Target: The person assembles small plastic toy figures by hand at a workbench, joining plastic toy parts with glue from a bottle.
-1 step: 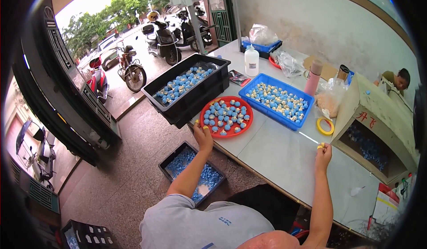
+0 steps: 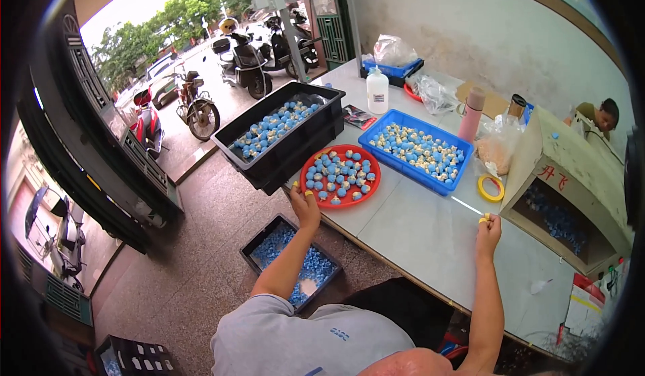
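My left hand (image 2: 306,208) is at the near left rim of a round red tray (image 2: 373,186). Yellow covers are on its thumb and finger tips, which stand apart with nothing seen between them. Small blue and cream pieces (image 2: 342,179) lie spread over the tray. Over the table on the right, my right hand (image 2: 488,231) is closed in a pinch, also with yellow-covered fingertips. From it a thin white stick-like tool (image 2: 466,206) points up and left toward a blue bin (image 2: 376,155) full of similar pieces. The exact kind of tool is too small to make out.
A black crate (image 2: 295,150) of blue pieces overhangs the table's left edge. On the floor sits a dark bin (image 2: 254,247) of blue bits. Yellow tape (image 2: 491,198), a pink bottle (image 2: 471,115), a white bottle (image 2: 377,94) and an open-fronted box (image 2: 571,144) stand on the table.
The whole view has shifted very slightly. Both hands and the thin white tool keep the same places relative to the tray and table.
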Demonstrator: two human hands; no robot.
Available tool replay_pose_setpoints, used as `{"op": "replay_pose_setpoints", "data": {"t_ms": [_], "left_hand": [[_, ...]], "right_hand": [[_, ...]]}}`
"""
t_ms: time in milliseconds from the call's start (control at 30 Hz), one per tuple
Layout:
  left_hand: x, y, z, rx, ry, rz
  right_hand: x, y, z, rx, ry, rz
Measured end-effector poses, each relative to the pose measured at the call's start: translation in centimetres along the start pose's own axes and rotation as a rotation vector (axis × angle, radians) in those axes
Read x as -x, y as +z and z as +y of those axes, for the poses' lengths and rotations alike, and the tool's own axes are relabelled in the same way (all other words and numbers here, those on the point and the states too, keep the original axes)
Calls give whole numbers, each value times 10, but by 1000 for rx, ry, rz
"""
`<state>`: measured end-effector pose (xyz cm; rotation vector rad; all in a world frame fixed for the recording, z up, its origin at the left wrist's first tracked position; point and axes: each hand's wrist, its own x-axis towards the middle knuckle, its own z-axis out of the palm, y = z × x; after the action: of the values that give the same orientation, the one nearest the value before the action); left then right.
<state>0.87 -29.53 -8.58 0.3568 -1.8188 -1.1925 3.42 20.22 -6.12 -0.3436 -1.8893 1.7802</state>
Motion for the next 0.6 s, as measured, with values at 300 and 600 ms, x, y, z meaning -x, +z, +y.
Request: {"op": "replay_pose_setpoints", "data": {"t_ms": [300, 600], "left_hand": [[19, -22, 82, -139, 453, -6], [112, 120, 214, 632, 681, -963]], "right_hand": [[5, 25, -10, 111, -82, 17], [-27, -30, -23, -151, 98, 313]]}}
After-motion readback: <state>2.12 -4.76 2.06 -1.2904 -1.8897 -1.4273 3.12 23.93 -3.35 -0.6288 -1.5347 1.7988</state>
